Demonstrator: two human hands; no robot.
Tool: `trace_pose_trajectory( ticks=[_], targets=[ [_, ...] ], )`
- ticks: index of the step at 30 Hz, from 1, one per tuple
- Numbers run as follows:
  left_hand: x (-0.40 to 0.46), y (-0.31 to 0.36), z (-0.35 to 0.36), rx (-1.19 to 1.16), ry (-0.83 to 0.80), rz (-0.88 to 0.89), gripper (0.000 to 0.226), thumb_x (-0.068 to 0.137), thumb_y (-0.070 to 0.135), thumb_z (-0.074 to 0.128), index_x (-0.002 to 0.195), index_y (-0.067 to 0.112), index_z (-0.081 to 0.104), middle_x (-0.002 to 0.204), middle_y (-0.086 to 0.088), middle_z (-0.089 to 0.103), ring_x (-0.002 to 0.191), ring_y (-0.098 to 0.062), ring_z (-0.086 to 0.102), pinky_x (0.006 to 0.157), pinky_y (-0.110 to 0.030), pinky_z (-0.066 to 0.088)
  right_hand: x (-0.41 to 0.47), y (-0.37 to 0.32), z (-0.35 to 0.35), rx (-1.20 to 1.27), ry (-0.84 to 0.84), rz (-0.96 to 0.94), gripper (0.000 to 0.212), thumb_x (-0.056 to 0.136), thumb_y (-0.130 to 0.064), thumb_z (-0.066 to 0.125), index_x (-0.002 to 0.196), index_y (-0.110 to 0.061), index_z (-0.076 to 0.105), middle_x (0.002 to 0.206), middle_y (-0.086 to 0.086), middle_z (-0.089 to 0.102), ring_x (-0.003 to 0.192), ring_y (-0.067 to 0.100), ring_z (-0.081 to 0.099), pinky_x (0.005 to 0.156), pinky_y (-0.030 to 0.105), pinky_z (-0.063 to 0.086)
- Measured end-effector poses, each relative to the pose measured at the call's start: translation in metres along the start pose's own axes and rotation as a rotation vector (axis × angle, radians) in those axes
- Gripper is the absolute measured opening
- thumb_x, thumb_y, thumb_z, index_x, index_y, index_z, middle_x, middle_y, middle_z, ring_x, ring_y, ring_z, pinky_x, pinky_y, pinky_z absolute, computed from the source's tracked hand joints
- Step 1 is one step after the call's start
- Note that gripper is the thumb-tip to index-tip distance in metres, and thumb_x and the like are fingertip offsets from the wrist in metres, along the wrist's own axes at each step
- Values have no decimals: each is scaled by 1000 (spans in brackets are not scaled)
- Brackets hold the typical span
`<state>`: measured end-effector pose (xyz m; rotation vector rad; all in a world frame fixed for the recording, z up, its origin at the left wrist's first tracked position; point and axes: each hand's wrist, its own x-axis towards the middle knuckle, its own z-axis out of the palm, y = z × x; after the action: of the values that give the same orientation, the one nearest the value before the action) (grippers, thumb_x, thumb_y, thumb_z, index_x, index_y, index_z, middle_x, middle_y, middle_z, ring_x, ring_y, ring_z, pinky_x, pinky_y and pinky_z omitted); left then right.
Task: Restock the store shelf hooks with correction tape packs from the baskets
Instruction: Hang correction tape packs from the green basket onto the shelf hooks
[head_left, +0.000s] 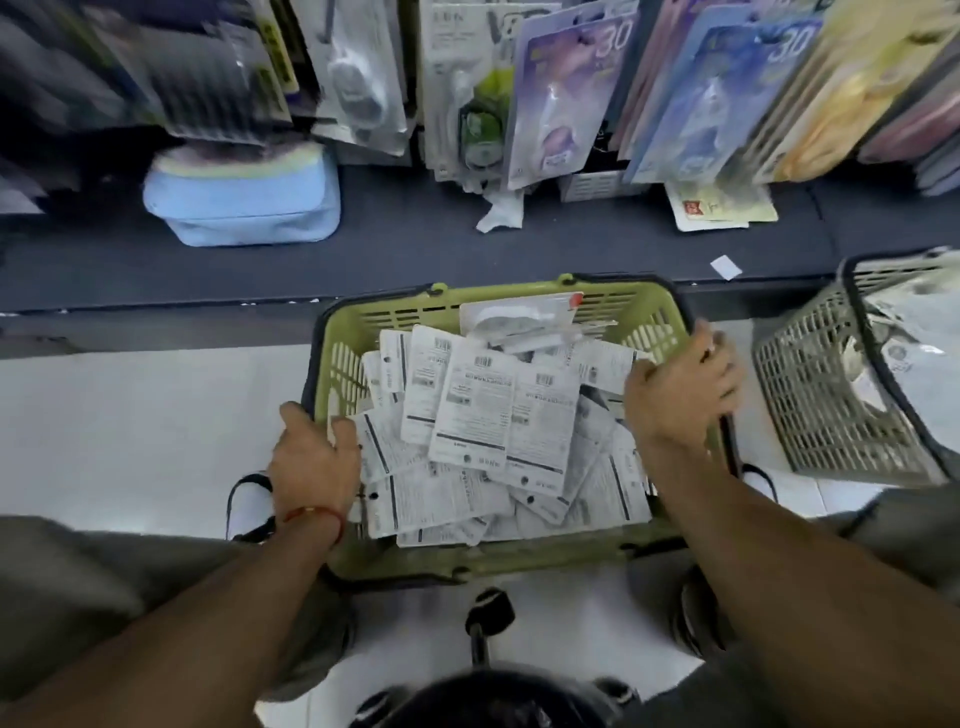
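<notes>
left hand (311, 457) grips the left rim of the green basket (613, 306), thumb outside, fingers curled over the edge and touching the packs inside. right hand (680, 395) grips the basket's right rim the same way, fingers wrapped over the edge by the black handle. red thread band (317, 514) on the left wrist.

landmark = green basket, sitting on the white tile floor (130, 415) between the person's knees. inside it: a loose heap of correction tape packs (483, 410), white card backs up with barcodes and printed text, overlapping at all angles, filling most of the basket. at the far end of the heap one pack (519, 317) lies face up, clear blister showing, red mark at its corner.

left of and beyond the basket: light blue pouch (244, 202) on the dark low shelf (389, 260). straight beyond the basket: crumpled white paper scrap (501, 210) on the shelf, and hanging above it blurry carded packs, one with a green-and-white correction tape (480, 130). beyond and right: purple and blue carded packs (566, 88) marked 30, then yellow packs (841, 98), a flat card (722, 205) lying on the shelf under them, small white tag (726, 267) near the shelf edge.

just right of the green basket: grey basket (826, 395), tilted, contents blurred, looks like clear-wrapped packs, cannot tell what kind.

near side of the green basket: black stool frame (488, 613) at the bottom of view, grey trouser legs on both sides.
</notes>
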<state>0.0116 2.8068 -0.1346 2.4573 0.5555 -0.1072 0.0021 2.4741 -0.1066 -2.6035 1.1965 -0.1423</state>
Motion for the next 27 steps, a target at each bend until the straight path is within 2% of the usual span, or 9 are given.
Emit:
trace_pose_trajectory(
  ticks=[4,9,13,15,17,20,22,24,27],
  targets=[
    [-3,4,0,-25,-2,-30,39,102,39,53,120,6,45,114,-24,64,97,-44,62,72,-40,37,-38,-56,0,59,-506,-683,57,98,-32,66,151,-19,49,160,10,44,150,29,31,122,42,25],
    [-7,20,-14,81,95,117,51,96,36,56,136,6,47,131,-22,55,115,-44,54,79,-50,46,-86,-54,27,-460,-697,-998,88,105,-53,51,167,-19,-2,174,15,-13,161,33,-11,129,53,-4],
    [-2,33,-24,22,78,530,48,87,19,63,132,8,56,129,-15,58,121,-37,51,98,-51,46,-93,-41,17,-295,-721,-1000,69,113,-37,38,168,-16,1,175,15,-3,162,31,-2,131,42,5],
    [-3,44,-26,-101,-82,631,50,82,17,63,132,15,57,127,-5,58,122,-29,50,100,-40,43,-90,-46,-1,7,-612,-935,51,114,-30,38,162,-13,34,167,15,35,155,31,31,125,39,27],
    [-5,61,-29,-198,-249,644,62,78,15,66,139,20,54,137,5,55,131,-23,47,107,-34,39,-80,-54,-26,329,-434,-842,34,112,-25,45,135,-11,66,130,10,71,116,27,64,95,36,48],
    [-5,89,-32,-234,-487,660,78,73,21,72,146,33,47,148,12,53,136,-10,48,112,-31,40,-60,-62,-60,570,-357,-765,26,110,-19,51,107,-5,72,91,8,72,82,21,62,74,33,44],
    [-5,104,-30,-244,-621,627,61,74,28,77,131,34,56,126,11,68,115,-13,65,94,-28,53,-50,-67,-73,714,-428,-712,25,109,-14,52,95,-8,72,82,7,68,74,12,60,69,29,49],
    [-6,109,-23,-304,-683,552,43,80,19,83,118,22,64,110,0,73,102,-24,71,87,-36,57,-45,-66,-76,847,-527,-630,24,108,-14,53,92,-19,70,81,-2,67,71,3,60,68,21,52],
    [-3,102,-17,-430,-671,394,41,84,9,83,121,16,66,112,-3,75,103,-21,71,86,-35,57,-40,-46,-62,688,-510,-515,17,109,-32,53,110,-24,68,99,-8,72,88,6,68,86,35,58]
  ],
)
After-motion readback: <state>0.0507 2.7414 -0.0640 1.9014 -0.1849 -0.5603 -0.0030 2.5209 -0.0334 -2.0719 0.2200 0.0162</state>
